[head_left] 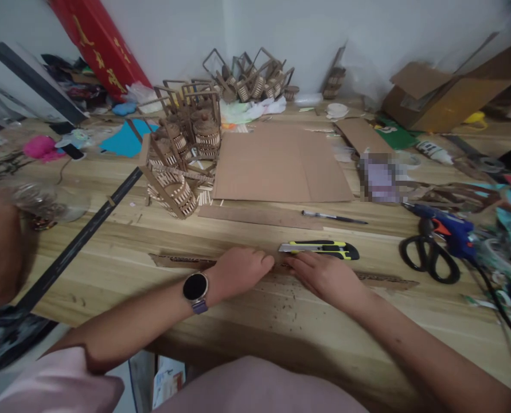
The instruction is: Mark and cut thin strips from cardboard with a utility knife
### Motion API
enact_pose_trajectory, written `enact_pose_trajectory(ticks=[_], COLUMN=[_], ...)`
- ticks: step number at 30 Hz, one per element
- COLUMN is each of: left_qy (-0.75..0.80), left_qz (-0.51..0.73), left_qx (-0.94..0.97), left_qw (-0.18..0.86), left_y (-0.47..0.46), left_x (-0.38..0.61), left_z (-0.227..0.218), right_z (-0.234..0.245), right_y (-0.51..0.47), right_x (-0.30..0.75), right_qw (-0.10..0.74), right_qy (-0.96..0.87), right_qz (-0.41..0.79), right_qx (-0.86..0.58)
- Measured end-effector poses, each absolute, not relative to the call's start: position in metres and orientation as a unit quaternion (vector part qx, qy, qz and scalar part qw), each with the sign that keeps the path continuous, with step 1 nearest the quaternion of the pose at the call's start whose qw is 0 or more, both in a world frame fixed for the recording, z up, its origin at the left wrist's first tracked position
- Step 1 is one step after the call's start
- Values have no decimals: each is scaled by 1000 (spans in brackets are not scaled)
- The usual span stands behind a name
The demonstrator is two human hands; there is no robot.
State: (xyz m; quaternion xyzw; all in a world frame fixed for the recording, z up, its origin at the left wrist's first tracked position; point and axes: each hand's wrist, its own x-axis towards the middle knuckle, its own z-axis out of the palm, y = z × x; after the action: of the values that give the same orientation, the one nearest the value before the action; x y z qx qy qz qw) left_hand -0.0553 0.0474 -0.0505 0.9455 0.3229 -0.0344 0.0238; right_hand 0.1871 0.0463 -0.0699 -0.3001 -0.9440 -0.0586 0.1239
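Left hand: The left hand [240, 269] lay curled on the cardboard strip [173, 261], its grip loosely closed and pressing down. It was hard to see if the fingers were pinching the strip.
Right hand: The right hand [322, 275] lay flat on the same strip, fingers close together, holding nothing. The fingertips of the two hands almost met.
Strip: The thin brown strip lay on the near part of the counter [281, 327]. Its long side ran left to right, right under both hands, and it stuck out past each wrist.
Knife: A yellow and black cutter knife [319, 248] lay just beyond the right hand. It also pointed left to right. The right hand was the nearer one.
Other things: Scissors [429, 255] and a blue glue gun [448, 226] lay to the right. A big cardboard sheet [281, 163] and small stick baskets [178, 178] sat farther away.
Hard to see: The middle of the strip was hidden under the hands. One patch on the right was blurred.
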Motion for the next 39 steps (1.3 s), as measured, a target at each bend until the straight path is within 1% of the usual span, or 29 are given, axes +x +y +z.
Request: enact_pose_trajectory(ticks=[9,12,15,18,22,24,27,29,34,39], left_qy=[319,314,340,384,392,396,409,417,424,363], left_qz=[-34,-3,34,56,48,50,60,65,55,25], left_qx=[946,948,940,920,915,912,903,897,892,922], left_qw=[-53,-49,-5,48,86,99,120,131,147,132], left_y=[36,35,35,36,38,37,35,34,36,40], left_x=[-52,-53,-53,-50,-47,-47,-47,-47,-44,-64], left_z=[-65,-66,-61,-55,-49,-47,-47,-47,-46,-39], right_z=[-76,-76,-77,-79,-75,-70,-62,-59,-62,-66], right_y=[35,34,34,33,33,34,37,38,36,32], right_x=[191,191,192,193,196,199,204,206,205,205], right_qw=[136,139,136,141,157,155,128,115,142,156], right_qy=[-938,-937,-938,-941,-943,-938,-919,-908,-899,-899], right_qz=[-152,-180,-185,-160,-95,-20,114,161,157,136], right_qx=[-279,-265,-259,-263,-277,-309,-356,-369,-384,-385])
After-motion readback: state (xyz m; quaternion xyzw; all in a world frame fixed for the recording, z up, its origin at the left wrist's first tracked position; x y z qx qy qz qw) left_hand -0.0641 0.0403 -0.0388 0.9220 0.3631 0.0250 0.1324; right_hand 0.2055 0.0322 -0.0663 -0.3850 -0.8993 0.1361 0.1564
